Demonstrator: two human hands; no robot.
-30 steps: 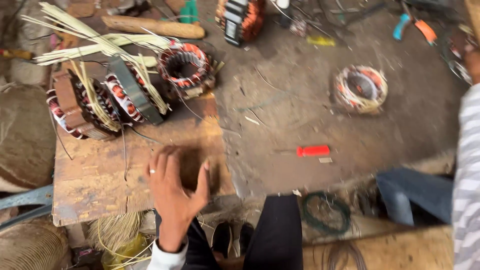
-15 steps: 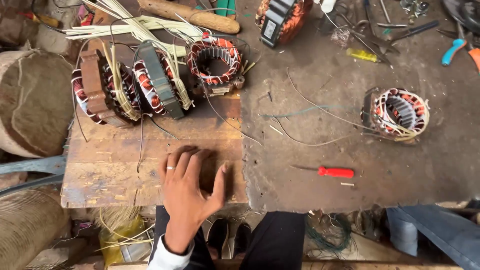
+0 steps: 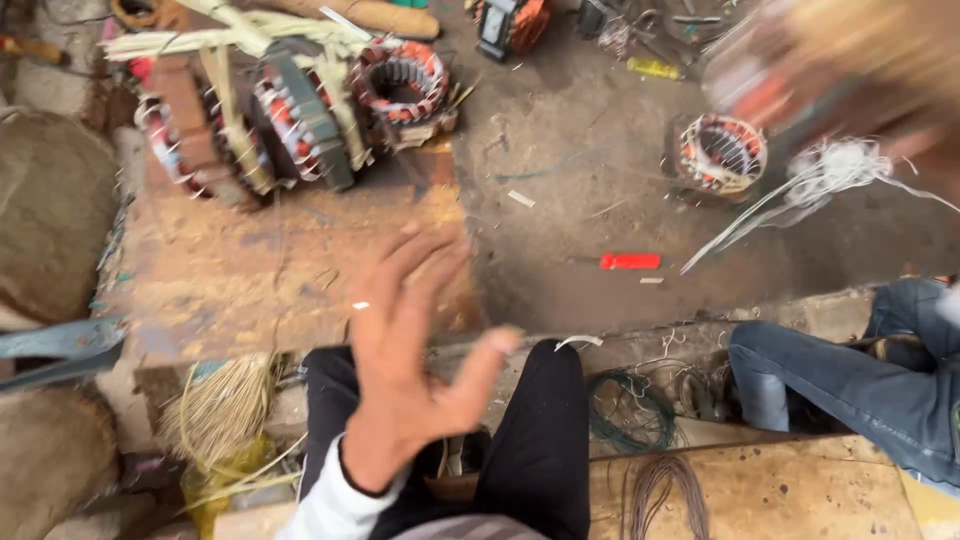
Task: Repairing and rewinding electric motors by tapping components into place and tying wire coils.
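Observation:
My left hand (image 3: 410,350) is lifted above the near edge of the worn wooden board (image 3: 250,270), fingers spread, holding nothing; it is motion-blurred and a ring shows on one finger. At the top right a large blurred hand (image 3: 860,60) holds a stator-like part with white wires (image 3: 800,190) trailing down; I cannot tell whether it is my right hand or the other person's. Several wound motor stators (image 3: 290,120) with copper coils and pale insulation strips lie at the far end of the board.
A single stator (image 3: 722,152) and a red-handled tool (image 3: 630,261) lie on the dark slab. A person's jeans-clad legs (image 3: 850,370) are at the right. Wire coils (image 3: 630,410) and a bundle of straw-coloured strips (image 3: 220,410) sit near my knees.
My left hand has lifted off the board and spread its fingers. A blurred hand with a wired part has entered at the top right. The view has shifted.

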